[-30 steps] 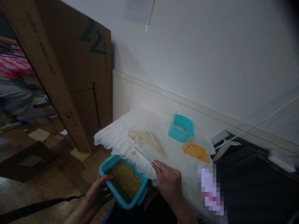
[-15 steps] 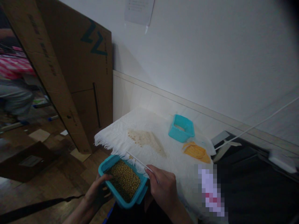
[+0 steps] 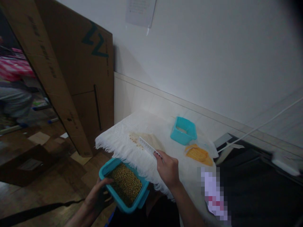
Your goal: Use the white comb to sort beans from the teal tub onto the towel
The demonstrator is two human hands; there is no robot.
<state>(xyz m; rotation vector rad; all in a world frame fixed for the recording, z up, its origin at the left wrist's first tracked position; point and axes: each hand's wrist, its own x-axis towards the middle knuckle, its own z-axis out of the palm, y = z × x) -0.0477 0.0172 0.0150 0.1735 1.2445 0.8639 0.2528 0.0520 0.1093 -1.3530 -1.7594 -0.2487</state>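
My left hand (image 3: 100, 192) grips the near left side of a teal plastic box (image 3: 103, 172), its thumb hooked over the rim. Yellowish round beans (image 3: 129, 183), which look like soybeans, lie inside. The box is held just below the fringed edge of a white cloth (image 3: 123, 135) on the table. In my right hand (image 3: 168, 168) is a thin white comb (image 3: 149, 146), its toothed length reaching over the cloth. Beside the comb are a few loose beans (image 3: 134, 140) and a thin spread of pale grains (image 3: 152, 139). Whether the comb touches them I cannot tell.
A second teal box (image 3: 182, 138) with something pale inside stands near the wall, an orange cloth (image 3: 199, 154) in front of it. A tall cardboard box (image 3: 92, 75) rises at left. Black cases (image 3: 255, 189) lie at right. A person's checked clothing (image 3: 14, 67) shows far left.
My right hand has moved forward with the comb, from the cloth's fringe above the teal box to the loose beans and grains. My left hand and its box have hardly moved.
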